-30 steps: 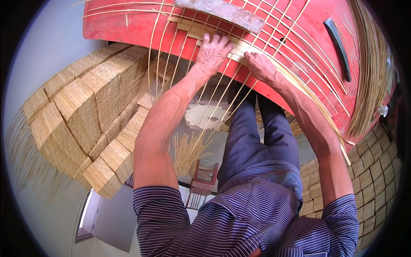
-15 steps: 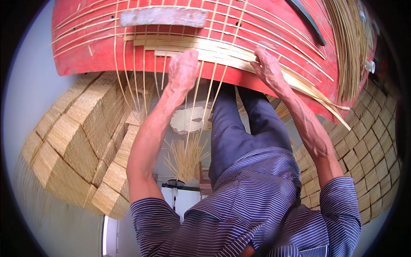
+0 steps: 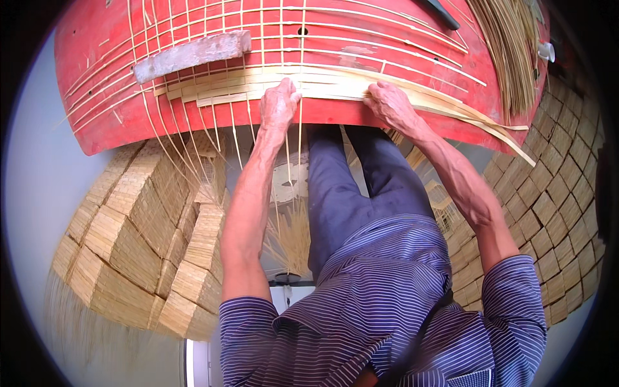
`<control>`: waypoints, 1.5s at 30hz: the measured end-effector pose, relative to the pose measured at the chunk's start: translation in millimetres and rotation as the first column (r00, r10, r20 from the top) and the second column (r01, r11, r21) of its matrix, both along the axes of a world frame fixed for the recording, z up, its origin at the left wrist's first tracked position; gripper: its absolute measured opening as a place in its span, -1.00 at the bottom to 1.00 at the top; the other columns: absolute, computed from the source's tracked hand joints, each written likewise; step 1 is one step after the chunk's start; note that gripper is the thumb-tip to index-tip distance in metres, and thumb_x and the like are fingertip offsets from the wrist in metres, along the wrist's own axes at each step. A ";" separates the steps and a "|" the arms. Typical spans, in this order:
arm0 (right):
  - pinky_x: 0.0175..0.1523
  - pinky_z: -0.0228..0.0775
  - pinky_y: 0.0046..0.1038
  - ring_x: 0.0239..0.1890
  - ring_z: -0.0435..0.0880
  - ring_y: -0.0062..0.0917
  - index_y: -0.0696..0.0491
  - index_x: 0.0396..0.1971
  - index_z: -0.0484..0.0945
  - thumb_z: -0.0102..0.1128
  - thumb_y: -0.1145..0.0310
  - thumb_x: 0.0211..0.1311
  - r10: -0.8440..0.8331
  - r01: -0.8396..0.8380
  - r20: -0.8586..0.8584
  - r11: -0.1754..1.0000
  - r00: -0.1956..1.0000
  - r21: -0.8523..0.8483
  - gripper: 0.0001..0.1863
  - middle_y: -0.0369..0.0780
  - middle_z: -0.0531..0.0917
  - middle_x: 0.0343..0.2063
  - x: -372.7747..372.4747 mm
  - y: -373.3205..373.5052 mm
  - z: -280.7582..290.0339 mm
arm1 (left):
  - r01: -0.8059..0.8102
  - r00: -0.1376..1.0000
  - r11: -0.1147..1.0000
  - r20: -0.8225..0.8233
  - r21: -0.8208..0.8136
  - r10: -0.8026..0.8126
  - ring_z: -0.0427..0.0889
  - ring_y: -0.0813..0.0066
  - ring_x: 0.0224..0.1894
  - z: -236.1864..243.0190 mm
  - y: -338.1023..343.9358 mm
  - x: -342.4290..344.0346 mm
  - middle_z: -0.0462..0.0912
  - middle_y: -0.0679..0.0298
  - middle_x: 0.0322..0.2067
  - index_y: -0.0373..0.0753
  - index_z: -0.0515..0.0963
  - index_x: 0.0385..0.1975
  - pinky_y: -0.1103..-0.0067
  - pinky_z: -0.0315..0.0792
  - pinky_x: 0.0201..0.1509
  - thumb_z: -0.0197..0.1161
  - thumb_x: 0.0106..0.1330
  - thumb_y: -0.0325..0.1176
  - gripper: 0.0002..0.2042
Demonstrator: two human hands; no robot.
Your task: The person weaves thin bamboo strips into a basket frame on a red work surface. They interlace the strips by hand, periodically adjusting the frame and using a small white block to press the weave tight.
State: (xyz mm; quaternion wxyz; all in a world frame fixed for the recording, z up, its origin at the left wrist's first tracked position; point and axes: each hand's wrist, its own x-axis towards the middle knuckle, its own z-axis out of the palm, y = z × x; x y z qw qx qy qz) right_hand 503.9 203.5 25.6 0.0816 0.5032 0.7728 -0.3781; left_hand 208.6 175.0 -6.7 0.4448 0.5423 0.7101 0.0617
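Note:
Wide pale bamboo strips (image 3: 342,90) lie side by side near the front edge of the red board (image 3: 225,119), crossed by narrow strips (image 3: 282,39) that hang over that edge. My left hand (image 3: 277,106) rests on the near side of the wide strips with its fingers curled closed; what they pinch is hidden. Farther right, my right hand (image 3: 390,103) is closed on the near edge of the wide strips, thumb and fingers together. Left of my left hand, a worn whitish bar (image 3: 193,57) lies across the narrow strips.
A bundle of thin dry strips (image 3: 500,58) lies at the board's right end, beside a dark curved tool (image 3: 442,13). Stacks of woven boxes (image 3: 122,238) stand below on the left, with more woven boxes (image 3: 541,213) on the right. Loose strips (image 3: 290,242) fan out below the board.
The view has shifted, so the board and bar sit farther left and are turned. My right hand, blurred and above the wide strips before, now grips their near edge. My left hand stays near them.

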 end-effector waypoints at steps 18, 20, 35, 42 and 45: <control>-0.62 0.33 -0.30 -0.71 0.54 -0.44 0.05 -0.60 0.55 0.13 0.30 0.18 -0.247 0.106 -0.048 0.573 0.968 -0.813 -0.78 -0.25 0.51 -0.79 -87.7 55.8 -45.7 | 0.000 1.000 1.000 0.006 -0.010 0.000 0.64 0.30 -0.51 -3.9 8.3 2.9 0.62 0.13 -0.58 -0.30 0.50 -0.39 0.37 0.50 -0.36 0.45 0.06 -0.38 -0.75; -0.64 0.32 -0.35 -0.74 0.53 -0.45 0.05 -0.60 0.56 0.15 0.32 0.15 -0.202 0.121 -0.045 0.734 0.978 -0.668 -0.82 -0.26 0.52 -0.80 -87.6 43.2 -46.8 | 0.019 1.000 1.000 -0.014 0.023 -0.019 0.65 0.29 -0.50 -5.0 8.0 1.3 0.62 0.13 -0.58 -0.30 0.49 -0.39 0.37 0.50 -0.36 0.45 0.05 -0.39 -0.75; -0.57 0.43 -0.37 -0.69 0.60 -0.48 0.14 -0.48 0.61 0.14 0.38 0.20 -0.187 0.139 -0.003 0.738 0.982 -0.661 -0.83 -0.23 0.58 -0.74 -91.0 45.5 -42.3 | 0.000 0.996 0.993 0.087 -0.121 0.011 0.62 0.22 -0.50 -3.5 14.7 -5.8 0.60 0.12 -0.59 -0.30 0.51 -0.39 0.35 0.48 -0.33 0.39 0.15 -0.39 -0.81; -0.50 0.47 -0.35 -0.67 0.63 -0.45 0.20 -0.45 0.63 0.10 0.40 0.20 -0.077 0.045 -0.029 0.805 0.997 -0.592 -0.80 -0.14 0.61 -0.72 -91.7 48.3 -38.6 | -0.012 0.992 1.000 0.124 0.009 0.011 0.40 0.57 -0.65 -4.7 11.4 -2.1 0.48 0.29 -0.70 -0.32 0.47 -0.46 0.50 0.32 -0.55 0.35 0.24 -0.38 -0.80; -0.49 0.48 -0.34 -0.66 0.64 -0.44 0.20 -0.47 0.62 0.10 0.40 0.20 -0.083 0.059 -0.014 0.799 0.996 -0.599 -0.80 -0.14 0.61 -0.73 -93.0 49.9 -37.1 | 0.005 0.997 0.999 0.082 0.043 -0.009 0.40 0.57 -0.66 -8.3 9.4 -2.2 0.47 0.29 -0.71 -0.32 0.46 -0.46 0.50 0.32 -0.56 0.35 0.25 -0.38 -0.80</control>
